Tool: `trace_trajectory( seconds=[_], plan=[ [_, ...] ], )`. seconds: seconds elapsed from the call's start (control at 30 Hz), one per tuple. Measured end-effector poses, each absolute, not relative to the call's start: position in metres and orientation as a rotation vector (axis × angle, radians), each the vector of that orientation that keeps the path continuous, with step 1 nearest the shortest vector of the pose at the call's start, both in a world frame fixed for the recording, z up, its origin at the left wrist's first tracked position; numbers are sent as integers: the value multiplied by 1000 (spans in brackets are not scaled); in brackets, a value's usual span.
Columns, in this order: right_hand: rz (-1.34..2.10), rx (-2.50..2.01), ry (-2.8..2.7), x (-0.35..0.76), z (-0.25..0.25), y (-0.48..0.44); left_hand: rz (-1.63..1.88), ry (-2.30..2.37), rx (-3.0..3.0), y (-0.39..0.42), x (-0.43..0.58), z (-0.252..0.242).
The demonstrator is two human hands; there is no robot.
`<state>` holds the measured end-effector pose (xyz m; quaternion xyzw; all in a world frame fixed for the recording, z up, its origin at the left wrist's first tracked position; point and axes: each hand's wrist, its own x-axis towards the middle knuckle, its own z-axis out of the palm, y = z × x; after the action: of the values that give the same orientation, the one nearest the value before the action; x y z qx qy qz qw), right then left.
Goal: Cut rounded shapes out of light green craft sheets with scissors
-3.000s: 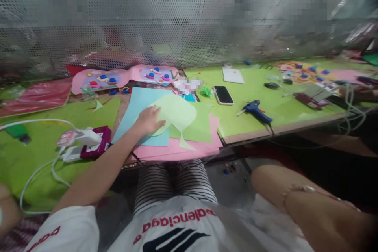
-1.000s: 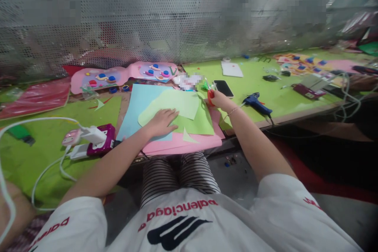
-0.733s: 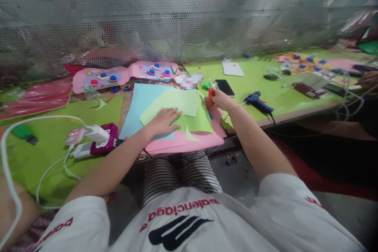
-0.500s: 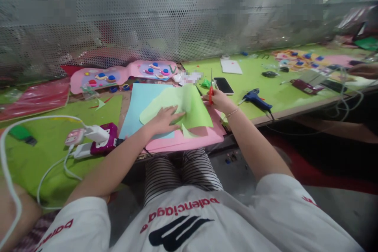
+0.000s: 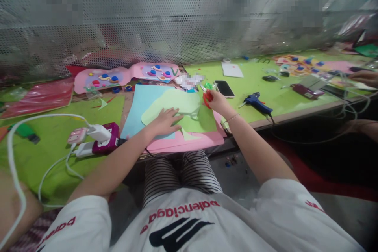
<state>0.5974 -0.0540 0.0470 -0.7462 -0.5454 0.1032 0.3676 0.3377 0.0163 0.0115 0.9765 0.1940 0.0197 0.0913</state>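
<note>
My left hand (image 5: 165,121) lies flat with fingers spread, pressing on a pale green paper cut-out (image 5: 177,101) with a rounded outline. Under it are a brighter green sheet (image 5: 206,120), a light blue sheet (image 5: 136,104) and a pink sheet (image 5: 168,145). A small pale green paper scrap (image 5: 188,135) sits near my left fingertips. My right hand (image 5: 217,102) is closed on red-handled scissors (image 5: 207,97), beside the right edge of the sheets. Their blades point away from me.
A phone (image 5: 224,89) and a blue glue gun (image 5: 256,103) lie to the right. Left of the sheets stands a purple power strip (image 5: 110,134) with white plugs and cables. Pink decorated pieces (image 5: 126,75) rest by the mesh wall (image 5: 132,19). Another person's hand (image 5: 364,78) shows at far right.
The scissors have tipped from upright to pointing away and left, lower in my right hand. The green sheet's lifted right side now lies flat. My left hand stays on the paper.
</note>
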Motion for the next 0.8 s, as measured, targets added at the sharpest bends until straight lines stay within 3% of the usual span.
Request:
trace_trajectory(
  seconds=[0.27,0.73,0.8],
  plan=[
    [74,-1891,-1574,600,85,-50,66,581,2940,18,337,12],
    [-482,-1668,-1564,587,225,-129,189,512,2932,19,337,7],
    [-189,-1552,-1464,580,239,-137,175,525,2928,20,337,6]
  ],
)
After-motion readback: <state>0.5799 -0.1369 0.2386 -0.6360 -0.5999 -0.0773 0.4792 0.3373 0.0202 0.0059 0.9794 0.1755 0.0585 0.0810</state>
